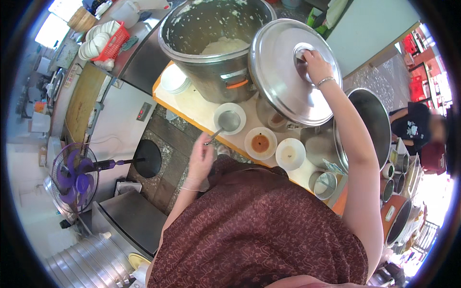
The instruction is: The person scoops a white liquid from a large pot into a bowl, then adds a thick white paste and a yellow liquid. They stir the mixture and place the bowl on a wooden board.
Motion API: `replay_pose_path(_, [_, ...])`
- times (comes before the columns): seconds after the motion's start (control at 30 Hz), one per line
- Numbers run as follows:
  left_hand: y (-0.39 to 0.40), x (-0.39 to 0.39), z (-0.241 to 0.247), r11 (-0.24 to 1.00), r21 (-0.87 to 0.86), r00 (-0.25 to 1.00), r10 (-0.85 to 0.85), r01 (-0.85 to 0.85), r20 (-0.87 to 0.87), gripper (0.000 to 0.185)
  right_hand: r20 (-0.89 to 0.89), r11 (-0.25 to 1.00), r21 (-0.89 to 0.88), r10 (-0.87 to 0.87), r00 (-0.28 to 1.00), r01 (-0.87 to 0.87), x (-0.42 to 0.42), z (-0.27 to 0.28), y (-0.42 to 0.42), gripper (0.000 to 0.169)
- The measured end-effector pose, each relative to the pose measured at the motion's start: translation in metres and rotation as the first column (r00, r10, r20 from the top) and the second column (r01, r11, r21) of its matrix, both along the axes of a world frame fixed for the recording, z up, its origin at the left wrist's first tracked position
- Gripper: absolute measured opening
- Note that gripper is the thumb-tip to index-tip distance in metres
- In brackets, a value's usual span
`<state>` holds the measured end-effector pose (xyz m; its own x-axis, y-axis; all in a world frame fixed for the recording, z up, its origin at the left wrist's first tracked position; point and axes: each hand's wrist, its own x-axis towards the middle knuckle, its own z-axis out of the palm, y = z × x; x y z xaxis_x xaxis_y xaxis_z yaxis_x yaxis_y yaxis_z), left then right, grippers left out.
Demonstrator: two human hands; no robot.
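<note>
My left hand is shut on the handle of a metal ladle. The ladle's head is over a white bowl near the table edge, partly hiding its inside. With my right hand I grip the knob of a large round metal lid, which is tilted over a metal pot. Beside it stands a large metal pot without a lid, with a white mass inside and white bits stuck to its wall. Closer to me are a bowl of brown sauce and a bowl of pale liquid.
White bowls are stacked at the table's left corner. Another large pot and a small metal container stand right. A purple fan stands on the floor at left. A person is at far right.
</note>
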<state>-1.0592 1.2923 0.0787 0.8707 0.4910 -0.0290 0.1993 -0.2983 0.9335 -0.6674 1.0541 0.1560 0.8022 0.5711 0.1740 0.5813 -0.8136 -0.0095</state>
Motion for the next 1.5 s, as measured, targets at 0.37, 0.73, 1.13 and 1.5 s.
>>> replay_pose_path(0.37, [0.214,0.065,-0.057,0.977,0.213,0.982,0.06,-0.021,-0.181,0.042,-0.096,0.95,0.109,-0.282,0.954,0.292,-0.003,0.001,0.022,0.029])
replay_pose_path(0.73, [0.453,0.189,-0.279,0.909,0.378,0.681,0.391,-0.177,-0.62,0.074,0.136,0.908,0.185,-0.403,0.905,0.376,-0.052,0.002,0.017,0.054])
replay_pose_path(1.13, [0.49,0.206,-0.262,0.895,-0.075,0.647,0.259,-0.441,-0.717,0.023,0.068,0.734,0.286,-0.657,0.751,0.616,-0.17,0.008,-0.009,0.052])
replay_pose_path(1.5, [0.492,0.191,-0.088,0.536,0.827,0.875,0.305,0.169,-0.377,0.03,0.189,0.367,0.304,-0.928,0.322,0.879,-0.34,-0.078,-0.139,0.047])
